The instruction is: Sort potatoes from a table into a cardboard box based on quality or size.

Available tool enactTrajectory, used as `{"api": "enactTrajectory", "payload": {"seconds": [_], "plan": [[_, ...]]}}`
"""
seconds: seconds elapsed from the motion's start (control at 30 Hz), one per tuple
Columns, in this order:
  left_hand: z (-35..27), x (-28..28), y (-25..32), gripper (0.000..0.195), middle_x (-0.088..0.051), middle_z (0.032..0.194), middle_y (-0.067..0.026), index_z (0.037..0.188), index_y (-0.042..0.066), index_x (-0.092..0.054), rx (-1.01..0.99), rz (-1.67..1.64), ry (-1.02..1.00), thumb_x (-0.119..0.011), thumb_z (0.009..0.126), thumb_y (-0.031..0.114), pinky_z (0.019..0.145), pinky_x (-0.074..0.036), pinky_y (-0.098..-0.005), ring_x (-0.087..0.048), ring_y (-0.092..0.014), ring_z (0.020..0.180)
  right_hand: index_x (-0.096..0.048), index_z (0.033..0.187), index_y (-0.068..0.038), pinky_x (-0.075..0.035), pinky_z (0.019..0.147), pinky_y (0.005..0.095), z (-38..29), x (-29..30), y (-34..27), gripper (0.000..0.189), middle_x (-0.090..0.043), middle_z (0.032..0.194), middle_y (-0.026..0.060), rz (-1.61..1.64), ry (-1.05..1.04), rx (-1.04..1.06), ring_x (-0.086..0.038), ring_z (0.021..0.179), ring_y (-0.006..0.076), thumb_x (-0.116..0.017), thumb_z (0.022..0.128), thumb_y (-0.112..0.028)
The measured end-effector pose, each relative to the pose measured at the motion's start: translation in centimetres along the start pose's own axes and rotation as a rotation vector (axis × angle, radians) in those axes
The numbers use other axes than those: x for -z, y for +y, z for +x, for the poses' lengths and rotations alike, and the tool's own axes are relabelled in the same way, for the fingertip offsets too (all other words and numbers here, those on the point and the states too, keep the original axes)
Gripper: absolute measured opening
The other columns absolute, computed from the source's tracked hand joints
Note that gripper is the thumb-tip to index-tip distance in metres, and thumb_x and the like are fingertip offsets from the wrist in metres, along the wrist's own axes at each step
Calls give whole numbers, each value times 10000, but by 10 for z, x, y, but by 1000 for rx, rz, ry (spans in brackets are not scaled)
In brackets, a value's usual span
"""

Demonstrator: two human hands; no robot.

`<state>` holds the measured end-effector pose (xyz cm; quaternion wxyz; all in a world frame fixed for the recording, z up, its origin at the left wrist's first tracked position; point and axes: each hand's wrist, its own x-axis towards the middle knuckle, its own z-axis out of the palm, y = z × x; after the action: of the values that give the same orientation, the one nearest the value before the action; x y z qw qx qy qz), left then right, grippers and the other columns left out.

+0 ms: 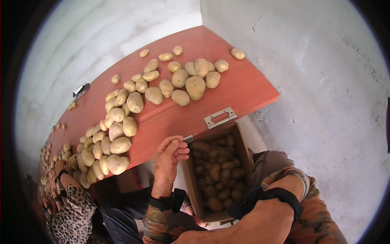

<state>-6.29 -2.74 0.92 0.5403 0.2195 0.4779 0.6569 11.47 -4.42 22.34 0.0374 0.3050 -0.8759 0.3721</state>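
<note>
My left hand (171, 153) is raised by the near edge of the red tabletop (170, 122), its fingers loosely curled together and the thumb laid against them. I see nothing in it. A metal hinge piece (189, 139) lies just beyond its fingertips. Right below and beside this hand, a cardboard box (189, 183) holds many potatoes (214, 172) in shadow. My right hand (234, 224) is very near the camera at the bottom, bent back from its strapped wrist; its fingers are out of view. On the tabletop, potatoes (195, 87) lie in a curved band.
A larger metal hinge (220, 117) is fixed at the table's near edge. At the left, a co-worker in a leopard-print sleeve (74, 210) reaches among potatoes. A dark phone-like object (81, 90) is by the far edge. Pale walls (317, 91) border the table.
</note>
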Motion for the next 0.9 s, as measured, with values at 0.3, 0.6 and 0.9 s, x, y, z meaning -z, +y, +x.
{"api": "enactTrajectory", "payload": {"seconds": [0.3, 0.6, 0.9], "plan": [[-9, 14, 7, 182, -678, 833, -75, 1038, 24, -632, -78, -71, 67, -553, 944, 158, 601, -557, -260, -668, -149, 714, -526, 956, -30, -481, 703, 464, -21, 16, 115, 212, -604, 865, 205, -83, 324, -482, -608, 827, 364, -573, 832, -194], [4, 6, 4, 184, -671, 822, -79, 1028, 10, -632, -57, -20, 60, -536, 948, 145, 569, -563, -264, -667, -153, 683, -572, 1102, -24, -451, 923, 452, -129, 37, 237, 324, -556, 1171, 176, -675, 840, -988, -523, 1100, 360, -628, 804, -137], [3, 8, 5, 180, -677, 821, -71, 1040, 25, -625, -56, -40, 46, -538, 946, 151, 582, -565, -264, -665, -153, 683, -549, 1165, -65, -389, 988, 479, -175, 40, 277, 429, -486, 1249, 153, -891, 676, -1015, -430, 1202, 353, -668, 754, -104]]}}
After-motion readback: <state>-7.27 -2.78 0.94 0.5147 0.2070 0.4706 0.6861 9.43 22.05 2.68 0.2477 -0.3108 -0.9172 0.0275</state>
